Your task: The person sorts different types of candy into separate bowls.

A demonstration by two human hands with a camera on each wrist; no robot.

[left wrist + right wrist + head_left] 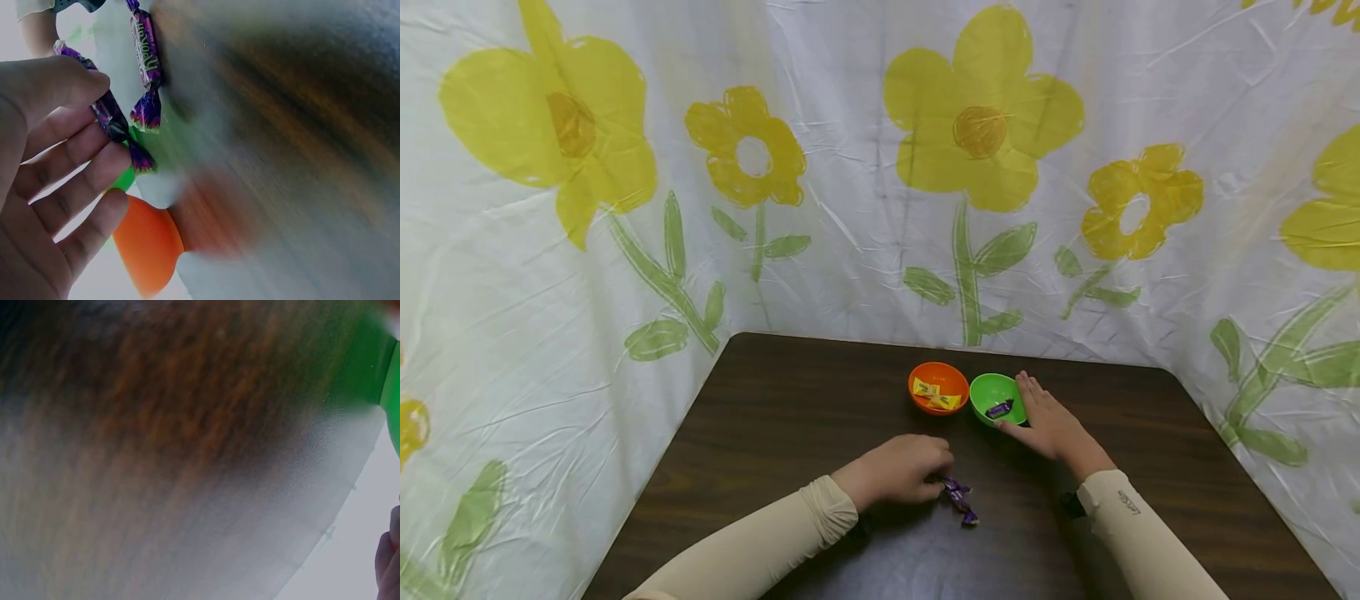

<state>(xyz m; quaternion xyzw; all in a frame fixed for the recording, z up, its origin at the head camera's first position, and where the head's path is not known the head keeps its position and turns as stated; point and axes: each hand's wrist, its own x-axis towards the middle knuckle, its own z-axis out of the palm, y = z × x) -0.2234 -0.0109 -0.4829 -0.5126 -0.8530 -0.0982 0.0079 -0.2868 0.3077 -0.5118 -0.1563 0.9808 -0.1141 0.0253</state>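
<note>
My left hand (895, 468) pinches a purple wrapped candy (111, 119) between thumb and fingertips, low over the table. Close beside it, a second purple candy (145, 59) with twisted ends lies on the tabletop. Further back, my right hand (1051, 423) rests with straight fingers and spread thumb against the right side of a small green bowl (988, 385). One purple candy (999, 409) lies in that bowl. To its left stands an orange bowl (942, 375) holding yellow-wrapped candies (945, 402).
The dark wooden table (790, 392) has rounded back corners. A white curtain (842, 167) with yellow flowers hangs along its back and sides. The two bowls stand side by side near the back edge.
</note>
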